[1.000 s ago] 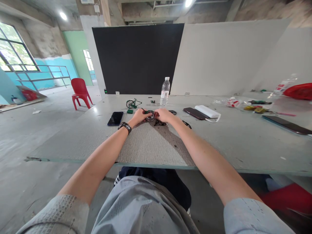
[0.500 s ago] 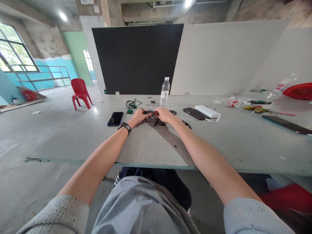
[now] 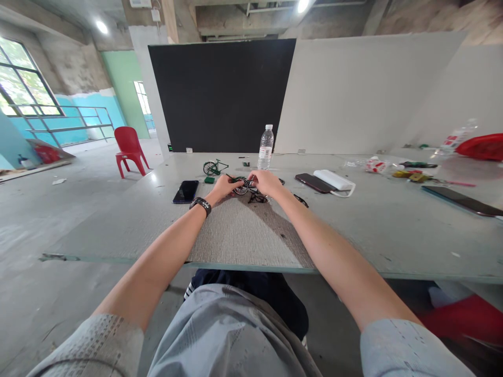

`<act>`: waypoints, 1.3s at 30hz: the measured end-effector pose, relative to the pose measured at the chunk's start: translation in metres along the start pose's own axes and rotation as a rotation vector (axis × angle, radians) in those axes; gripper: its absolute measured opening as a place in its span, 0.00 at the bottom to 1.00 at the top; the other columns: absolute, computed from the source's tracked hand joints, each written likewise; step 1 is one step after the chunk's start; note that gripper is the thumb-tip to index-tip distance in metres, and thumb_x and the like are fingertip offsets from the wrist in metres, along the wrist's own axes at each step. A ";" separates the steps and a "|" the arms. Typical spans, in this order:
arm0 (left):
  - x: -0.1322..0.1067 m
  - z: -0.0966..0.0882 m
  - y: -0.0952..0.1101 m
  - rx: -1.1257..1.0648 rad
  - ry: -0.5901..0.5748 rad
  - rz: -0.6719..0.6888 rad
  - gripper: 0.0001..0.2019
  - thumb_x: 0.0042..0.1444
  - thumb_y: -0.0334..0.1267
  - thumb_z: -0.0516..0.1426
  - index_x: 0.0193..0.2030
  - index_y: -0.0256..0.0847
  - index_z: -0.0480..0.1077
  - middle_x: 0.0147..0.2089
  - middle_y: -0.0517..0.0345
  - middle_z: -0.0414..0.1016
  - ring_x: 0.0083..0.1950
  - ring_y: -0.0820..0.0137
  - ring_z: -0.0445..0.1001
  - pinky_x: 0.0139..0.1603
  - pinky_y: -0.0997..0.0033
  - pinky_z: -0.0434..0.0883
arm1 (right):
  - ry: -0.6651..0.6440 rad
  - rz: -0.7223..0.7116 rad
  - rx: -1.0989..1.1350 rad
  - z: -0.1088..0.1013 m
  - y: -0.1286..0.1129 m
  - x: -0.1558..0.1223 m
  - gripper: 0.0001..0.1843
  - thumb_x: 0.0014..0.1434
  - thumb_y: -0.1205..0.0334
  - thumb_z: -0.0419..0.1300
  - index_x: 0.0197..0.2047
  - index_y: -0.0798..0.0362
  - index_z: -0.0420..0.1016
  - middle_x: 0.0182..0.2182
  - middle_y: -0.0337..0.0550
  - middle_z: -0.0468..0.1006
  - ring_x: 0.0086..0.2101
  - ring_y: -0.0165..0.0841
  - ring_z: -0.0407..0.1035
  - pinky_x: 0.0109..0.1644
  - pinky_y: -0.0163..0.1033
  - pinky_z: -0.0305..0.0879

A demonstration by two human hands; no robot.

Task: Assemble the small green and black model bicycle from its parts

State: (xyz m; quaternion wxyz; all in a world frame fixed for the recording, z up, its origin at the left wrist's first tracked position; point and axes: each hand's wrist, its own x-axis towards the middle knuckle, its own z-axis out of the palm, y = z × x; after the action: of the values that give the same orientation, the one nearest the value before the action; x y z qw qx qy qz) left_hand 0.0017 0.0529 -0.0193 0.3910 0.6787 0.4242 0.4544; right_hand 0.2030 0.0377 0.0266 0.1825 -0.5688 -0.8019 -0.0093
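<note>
My left hand (image 3: 227, 188) is closed in a pinch on the left side of a small spoked toy bicycle wheel (image 3: 241, 187). A thin dark green piece sticks up by its fingers. At the right of the wheel, the fingers of my right hand (image 3: 263, 180) are pinched together; what they grip is too small to name. Just below the right hand lies a black toy bicycle part (image 3: 257, 199). Behind the left hand stands a green toy bicycle frame with one wheel (image 3: 214, 167), next to a small green block (image 3: 209, 180).
A phone (image 3: 186, 191) lies left of my hands. A clear plastic bottle (image 3: 266, 147) stands behind them. To the right are a dark phone (image 3: 314, 183), a white power bank (image 3: 334, 180) and another phone (image 3: 460, 200). A black bicycle part (image 3: 301, 200) lies beside my right forearm.
The wheel has turned and shifted slightly between my fingers. The thin green piece now points up to the left, and a dark part shows below my right fingers.
</note>
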 end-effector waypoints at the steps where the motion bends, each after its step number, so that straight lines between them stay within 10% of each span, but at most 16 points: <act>1: -0.001 0.000 0.002 -0.009 0.006 -0.007 0.12 0.57 0.43 0.68 0.36 0.35 0.81 0.31 0.52 0.80 0.26 0.73 0.71 0.23 0.73 0.72 | -0.003 0.003 -0.001 0.000 0.000 0.000 0.13 0.67 0.69 0.59 0.51 0.48 0.80 0.46 0.47 0.83 0.44 0.39 0.75 0.39 0.37 0.60; 13: 0.002 -0.009 0.006 0.003 0.332 -0.057 0.14 0.60 0.46 0.67 0.40 0.35 0.78 0.28 0.57 0.75 0.25 0.73 0.72 0.23 0.74 0.71 | -0.096 0.016 -0.020 -0.001 0.004 -0.002 0.12 0.66 0.71 0.60 0.49 0.50 0.80 0.46 0.49 0.84 0.41 0.37 0.76 0.38 0.37 0.61; 25: 0.007 -0.008 0.000 0.009 0.302 -0.042 0.14 0.59 0.45 0.67 0.42 0.35 0.77 0.32 0.56 0.77 0.25 0.74 0.73 0.22 0.76 0.70 | -0.347 0.001 -0.103 -0.020 -0.005 0.003 0.14 0.60 0.56 0.72 0.47 0.50 0.82 0.46 0.51 0.83 0.36 0.38 0.77 0.33 0.39 0.63; 39: 0.000 -0.007 0.008 -0.003 0.306 -0.042 0.13 0.60 0.43 0.67 0.42 0.34 0.77 0.30 0.58 0.74 0.24 0.75 0.71 0.21 0.77 0.71 | -0.256 0.050 -0.158 -0.008 0.001 0.001 0.11 0.67 0.54 0.64 0.48 0.51 0.81 0.46 0.56 0.83 0.39 0.42 0.77 0.38 0.40 0.64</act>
State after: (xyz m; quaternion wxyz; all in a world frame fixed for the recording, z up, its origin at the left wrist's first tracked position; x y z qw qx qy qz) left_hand -0.0035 0.0510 -0.0103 0.3323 0.5919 0.4924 0.5449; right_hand 0.2057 0.0371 0.0341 0.0338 -0.5975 -0.8011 0.0046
